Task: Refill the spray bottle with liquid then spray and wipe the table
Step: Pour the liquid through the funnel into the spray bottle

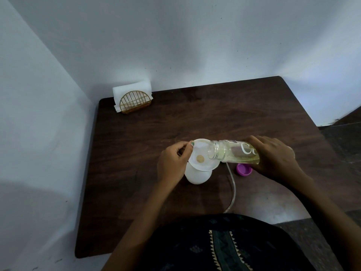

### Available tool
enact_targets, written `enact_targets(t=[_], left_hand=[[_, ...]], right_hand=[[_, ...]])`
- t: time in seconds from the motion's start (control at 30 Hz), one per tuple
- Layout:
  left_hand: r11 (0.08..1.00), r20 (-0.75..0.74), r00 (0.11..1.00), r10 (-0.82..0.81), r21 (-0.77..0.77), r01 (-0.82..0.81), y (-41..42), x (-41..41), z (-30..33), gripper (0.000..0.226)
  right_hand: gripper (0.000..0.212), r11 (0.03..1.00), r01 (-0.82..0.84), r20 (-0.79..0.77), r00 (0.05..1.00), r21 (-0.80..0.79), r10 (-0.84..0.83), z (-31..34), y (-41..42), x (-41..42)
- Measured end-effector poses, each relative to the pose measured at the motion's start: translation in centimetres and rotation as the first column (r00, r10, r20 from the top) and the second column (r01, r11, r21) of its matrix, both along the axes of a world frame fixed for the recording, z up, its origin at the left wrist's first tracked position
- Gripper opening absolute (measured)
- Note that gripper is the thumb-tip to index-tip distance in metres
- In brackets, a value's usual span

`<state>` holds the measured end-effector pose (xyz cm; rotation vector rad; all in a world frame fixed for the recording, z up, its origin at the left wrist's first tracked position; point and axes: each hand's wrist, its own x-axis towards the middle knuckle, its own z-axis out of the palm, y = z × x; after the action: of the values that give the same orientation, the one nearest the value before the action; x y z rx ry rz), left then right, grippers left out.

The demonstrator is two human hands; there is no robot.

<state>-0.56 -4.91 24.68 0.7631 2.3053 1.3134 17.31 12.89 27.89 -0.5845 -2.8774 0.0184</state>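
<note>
Head view — right hand [273, 157] tilts clear bottle [232, 151] over funnel [203, 155].

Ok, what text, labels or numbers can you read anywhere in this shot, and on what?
"C": large white letter on the clear bottle of yellowish liquid; a second letter is cut off by the right hand.
Small dark print near that bottle's shoulder: too blurred to read.
Nothing else readable.

White letters "Co" show on the clear bottle [234, 152], rest hidden.

Right hand [273, 157] tilts bottle [232, 152] over funnel [203, 157].
</note>
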Motion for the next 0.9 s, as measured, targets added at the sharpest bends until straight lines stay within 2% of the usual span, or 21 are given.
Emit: enact_targets(t=[0.37,0.9], left_hand=[[1.0,0.011,1.0,-0.004,-0.002,0.004,0.06,0.02,0.1,0.022],[1.0,0.008,1.0,-0.007,-0.002,0.007,0.07,0.03,0.04,0.023]], right_hand=[[0.052,1.0,-0.018,-0.049,0.999,-0.002,0.018,-0.73,0.46,0.07],[0.051,1.0,-0.012,-0.003,1.0,-0.015,0.012,-0.37,0.37,0.07]])
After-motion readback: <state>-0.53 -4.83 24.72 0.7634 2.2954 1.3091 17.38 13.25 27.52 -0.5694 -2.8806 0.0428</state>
